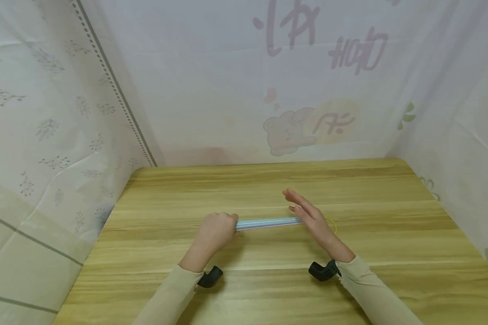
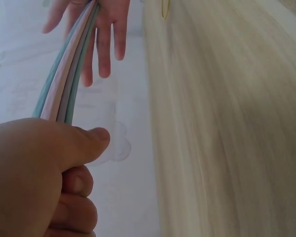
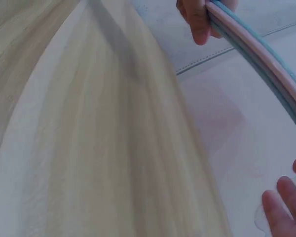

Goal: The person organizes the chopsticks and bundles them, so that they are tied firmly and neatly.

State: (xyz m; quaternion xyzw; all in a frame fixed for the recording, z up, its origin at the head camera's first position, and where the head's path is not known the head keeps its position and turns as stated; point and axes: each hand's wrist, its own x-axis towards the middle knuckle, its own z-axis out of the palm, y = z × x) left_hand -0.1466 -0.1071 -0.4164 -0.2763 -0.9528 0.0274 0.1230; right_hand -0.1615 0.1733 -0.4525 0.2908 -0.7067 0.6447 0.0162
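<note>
Held level above the table is a bundle of long, thin pastel sticks [image 1: 268, 223] in blue, pink and purplish tones; what they are made of I cannot tell. My left hand [image 1: 217, 231] grips its left end, fingers curled round it and thumb along the top in the left wrist view. At the other end is my right hand [image 1: 316, 225], its fingers extended and apart. The bundle reaches that palm in the left wrist view, but contact is unclear. A thin yellow loop [image 1: 334, 224], like a rubber band, lies partly hidden behind the right wrist.
The wood-grain table [image 1: 268, 293] stretches under both hands. Behind it hangs a pale printed cloth [image 1: 211, 90], with further patterned cloths at both sides. Dark wrist mounts [image 1: 210, 277] sit below each hand.
</note>
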